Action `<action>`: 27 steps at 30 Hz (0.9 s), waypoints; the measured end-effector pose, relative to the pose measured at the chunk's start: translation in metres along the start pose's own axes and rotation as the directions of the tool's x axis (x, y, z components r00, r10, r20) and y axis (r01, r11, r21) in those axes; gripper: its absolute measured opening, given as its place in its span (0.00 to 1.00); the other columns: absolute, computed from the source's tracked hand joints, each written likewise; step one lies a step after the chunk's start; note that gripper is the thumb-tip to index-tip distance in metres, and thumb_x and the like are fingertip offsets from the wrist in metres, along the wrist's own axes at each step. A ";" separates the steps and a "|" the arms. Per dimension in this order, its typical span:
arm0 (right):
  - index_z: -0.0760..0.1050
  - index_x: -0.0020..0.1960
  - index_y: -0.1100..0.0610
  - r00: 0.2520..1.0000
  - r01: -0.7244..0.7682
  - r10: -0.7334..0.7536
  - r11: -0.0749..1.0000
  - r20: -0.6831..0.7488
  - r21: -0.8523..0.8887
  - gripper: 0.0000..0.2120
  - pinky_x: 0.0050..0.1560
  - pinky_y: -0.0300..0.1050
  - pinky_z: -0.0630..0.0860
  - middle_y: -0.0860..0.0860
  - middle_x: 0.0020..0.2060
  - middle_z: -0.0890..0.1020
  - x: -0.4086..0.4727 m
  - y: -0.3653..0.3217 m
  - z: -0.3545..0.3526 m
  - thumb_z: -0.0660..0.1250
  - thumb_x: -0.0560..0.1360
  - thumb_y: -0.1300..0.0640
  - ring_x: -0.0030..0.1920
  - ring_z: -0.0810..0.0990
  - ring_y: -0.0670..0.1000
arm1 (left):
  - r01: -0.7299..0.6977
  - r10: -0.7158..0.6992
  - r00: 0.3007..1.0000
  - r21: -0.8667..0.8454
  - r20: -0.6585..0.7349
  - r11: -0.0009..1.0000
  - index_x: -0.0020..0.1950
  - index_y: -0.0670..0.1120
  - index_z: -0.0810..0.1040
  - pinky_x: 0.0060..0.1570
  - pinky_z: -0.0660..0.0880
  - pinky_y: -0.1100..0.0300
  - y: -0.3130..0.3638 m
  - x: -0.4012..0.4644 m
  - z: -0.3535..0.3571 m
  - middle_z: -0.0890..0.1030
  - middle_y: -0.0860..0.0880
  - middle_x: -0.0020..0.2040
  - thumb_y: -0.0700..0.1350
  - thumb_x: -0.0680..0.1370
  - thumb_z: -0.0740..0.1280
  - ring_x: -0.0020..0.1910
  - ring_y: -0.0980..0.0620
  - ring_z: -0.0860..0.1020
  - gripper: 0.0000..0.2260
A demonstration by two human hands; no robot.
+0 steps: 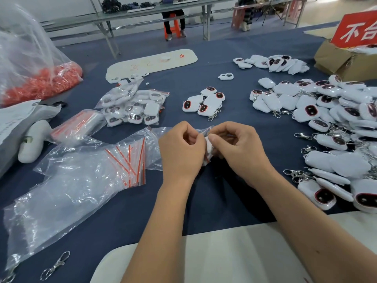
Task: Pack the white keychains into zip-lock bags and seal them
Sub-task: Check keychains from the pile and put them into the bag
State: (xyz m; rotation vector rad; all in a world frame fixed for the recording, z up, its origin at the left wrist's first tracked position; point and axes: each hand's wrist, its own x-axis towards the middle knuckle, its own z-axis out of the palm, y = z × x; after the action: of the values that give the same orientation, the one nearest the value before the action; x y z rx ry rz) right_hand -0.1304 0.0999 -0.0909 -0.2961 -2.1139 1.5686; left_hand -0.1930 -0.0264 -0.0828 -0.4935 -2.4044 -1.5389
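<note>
My left hand and my right hand meet over the blue cloth, both pinching a small zip-lock bag with a white keychain inside, mostly hidden by my fingers. A large heap of loose white keychains lies to the right. A small group of keychains sits just beyond my hands. Packed bags of keychains lie at the centre left. Empty zip-lock bags with red strips spill from a big clear bag on the left.
A clear sack of orange pieces stands far left. A cardboard box with a red sign is at the back right. A white cutout sheet lies behind. Loose metal clasps rest near the front left edge.
</note>
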 end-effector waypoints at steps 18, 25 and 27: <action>0.86 0.53 0.59 0.996 0.090 -0.090 0.995 -0.004 0.049 0.16 0.50 0.45 0.85 0.50 0.43 0.89 -0.001 0.002 0.001 0.63 0.78 0.74 0.45 0.88 0.48 | -0.208 0.196 0.962 -0.041 -0.190 0.977 0.37 0.46 0.77 0.34 0.73 0.66 0.009 0.000 -0.001 0.80 0.53 0.33 0.41 0.74 0.73 0.33 0.52 0.79 0.08; 0.81 0.59 0.62 0.962 0.019 -0.077 0.976 0.263 0.217 0.19 0.38 0.43 0.76 0.59 0.38 0.84 0.001 -0.001 -0.009 0.57 0.80 0.75 0.33 0.78 0.49 | -0.234 0.229 0.968 -0.036 -0.101 0.972 0.39 0.45 0.77 0.35 0.77 0.59 0.012 -0.004 0.007 0.80 0.52 0.35 0.39 0.74 0.73 0.33 0.52 0.79 0.07; 0.80 0.61 0.60 0.958 -0.003 -0.067 0.971 0.280 0.241 0.20 0.41 0.40 0.76 0.52 0.39 0.85 -0.001 -0.002 -0.007 0.56 0.80 0.76 0.35 0.78 0.47 | -0.277 0.272 0.948 -0.004 -0.167 0.961 0.39 0.45 0.77 0.36 0.74 0.64 0.014 -0.005 0.006 0.79 0.53 0.36 0.39 0.74 0.73 0.34 0.54 0.78 0.07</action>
State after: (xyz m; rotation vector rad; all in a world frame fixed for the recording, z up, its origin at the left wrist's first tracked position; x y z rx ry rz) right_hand -0.1260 0.1052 -0.0874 0.0531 -2.0919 1.9216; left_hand -0.1830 -0.0162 -0.0757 -0.6489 -2.0916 -1.4318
